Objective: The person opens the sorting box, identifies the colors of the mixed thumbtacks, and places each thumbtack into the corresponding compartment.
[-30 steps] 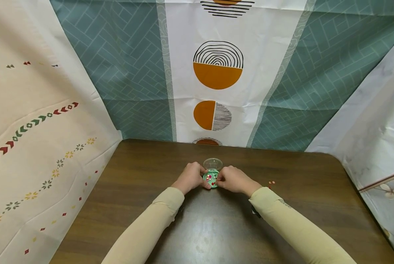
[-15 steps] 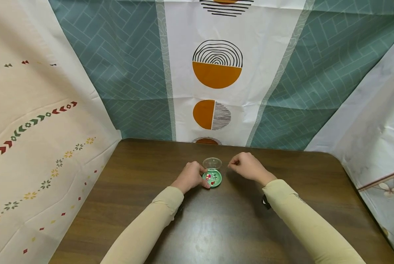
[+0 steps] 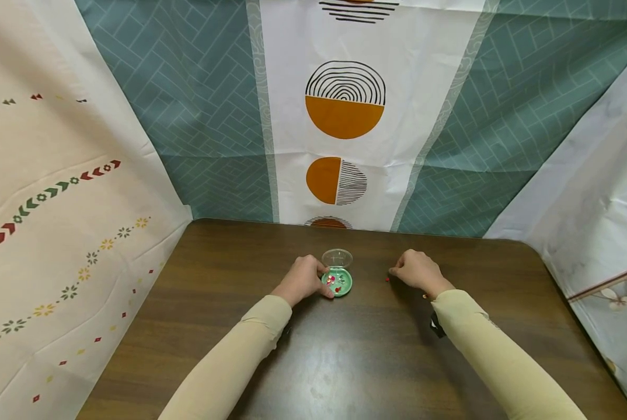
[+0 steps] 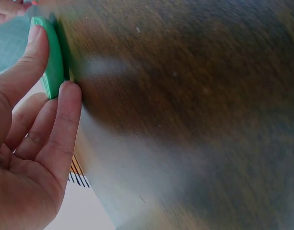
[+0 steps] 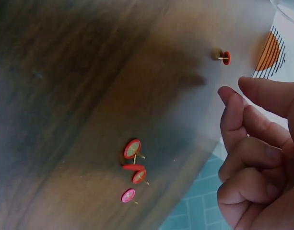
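Note:
A small round green case point(image 3: 349, 287) with a raised clear lid point(image 3: 337, 258) stands on the table, several coloured thumbtacks point(image 3: 331, 279) inside. My left hand point(image 3: 303, 279) grips its left side; in the left wrist view the thumb lies along the green wall point(image 4: 54, 62), fingers opposite. To the right, my right hand point(image 3: 420, 272) is low over the table, near a red thumbtack point(image 3: 387, 279). The right wrist view shows a gap between thumb and forefinger, the other fingers curled. That lone red tack point(image 5: 226, 58) lies just beyond the fingertips.
More loose tacks lie below the right hand in its wrist view: red ones point(image 5: 132, 148) close together and a pink one point(image 5: 128, 195), points sticking out. The brown wooden table point(image 3: 229, 251) ends at a patterned cloth point(image 3: 340, 116) behind.
My right hand has left the green case and moved right across the table to the loose thumbtacks. The left hand has stayed on the case.

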A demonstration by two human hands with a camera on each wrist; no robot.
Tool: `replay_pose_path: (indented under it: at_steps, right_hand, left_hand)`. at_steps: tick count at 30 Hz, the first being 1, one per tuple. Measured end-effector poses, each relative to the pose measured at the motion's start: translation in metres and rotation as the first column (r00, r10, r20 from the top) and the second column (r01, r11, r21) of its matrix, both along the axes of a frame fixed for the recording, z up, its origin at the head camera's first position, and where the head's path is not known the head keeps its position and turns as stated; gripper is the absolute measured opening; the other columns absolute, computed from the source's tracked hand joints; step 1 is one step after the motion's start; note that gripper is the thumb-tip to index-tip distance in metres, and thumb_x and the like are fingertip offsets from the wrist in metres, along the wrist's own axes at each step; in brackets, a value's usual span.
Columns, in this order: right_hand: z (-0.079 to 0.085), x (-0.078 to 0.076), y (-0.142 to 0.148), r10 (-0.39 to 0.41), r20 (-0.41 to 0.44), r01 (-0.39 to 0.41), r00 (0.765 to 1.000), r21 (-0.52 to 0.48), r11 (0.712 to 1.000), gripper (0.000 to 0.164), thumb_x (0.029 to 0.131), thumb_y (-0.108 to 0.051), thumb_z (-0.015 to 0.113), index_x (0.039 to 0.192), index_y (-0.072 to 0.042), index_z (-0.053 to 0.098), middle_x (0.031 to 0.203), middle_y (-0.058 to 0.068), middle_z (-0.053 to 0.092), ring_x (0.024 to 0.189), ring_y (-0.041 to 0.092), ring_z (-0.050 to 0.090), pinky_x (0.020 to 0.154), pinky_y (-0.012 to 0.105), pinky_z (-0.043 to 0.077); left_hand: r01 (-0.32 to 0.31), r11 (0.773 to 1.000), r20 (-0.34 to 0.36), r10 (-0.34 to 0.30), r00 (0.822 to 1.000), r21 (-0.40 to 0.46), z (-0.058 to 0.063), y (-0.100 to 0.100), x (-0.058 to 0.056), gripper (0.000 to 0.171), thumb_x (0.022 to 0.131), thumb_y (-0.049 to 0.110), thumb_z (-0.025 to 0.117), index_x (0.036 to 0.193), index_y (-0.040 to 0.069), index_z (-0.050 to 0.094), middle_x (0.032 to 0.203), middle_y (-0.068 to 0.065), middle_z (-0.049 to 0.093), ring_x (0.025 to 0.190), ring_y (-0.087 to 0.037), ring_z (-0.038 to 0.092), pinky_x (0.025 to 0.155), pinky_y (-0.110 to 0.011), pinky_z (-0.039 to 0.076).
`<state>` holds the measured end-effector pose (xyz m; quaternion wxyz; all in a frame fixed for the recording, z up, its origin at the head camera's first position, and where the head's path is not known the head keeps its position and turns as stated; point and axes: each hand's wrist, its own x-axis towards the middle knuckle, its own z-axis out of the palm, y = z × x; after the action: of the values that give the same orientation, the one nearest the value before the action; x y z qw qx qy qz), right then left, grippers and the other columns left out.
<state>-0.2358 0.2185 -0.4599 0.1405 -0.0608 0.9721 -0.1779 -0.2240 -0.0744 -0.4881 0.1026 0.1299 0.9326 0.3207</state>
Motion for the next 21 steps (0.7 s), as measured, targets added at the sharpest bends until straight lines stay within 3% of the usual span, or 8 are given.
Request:
replay_pose_path:
  at_steps: [6,21]
  right_hand:
    - [-0.0016,0.0029,-0.0046,-0.016,0.042,0.015,0.999,0.024,1.000,0.019,0.085,-0.038,0.063,0.073,-0.026,0.071,0.077,-0.005,0.059,0.064,0.017,0.046,0.049,0.034,0.038]
    - [-0.0028,0.0020,-0.0088,0.020,0.060,-0.022,0.998,0.027,0.999,0.018,0.083,-0.030,0.066,0.069,-0.018,0.068,0.068,-0.003,0.055,0.062,0.016,0.046,0.050,0.033,0.037]
  left_hand:
    - [0.000,1.000,0.000,0.000,1.000,0.008,0.0013,0.0003,0.0004,0.062,0.051,0.037,0.088,0.106,0.014,0.071,0.103,0.006,0.065,0.102,-0.012,0.054,0.083,-0.024,0.042]
    - [-0.007,1.000,0.002,0.007,1.000,0.001,0.0006,0.0007,0.0001,0.062,0.052,0.038,0.088,0.106,0.014,0.071,0.103,0.005,0.065,0.101,-0.012,0.054,0.082,-0.024,0.043]
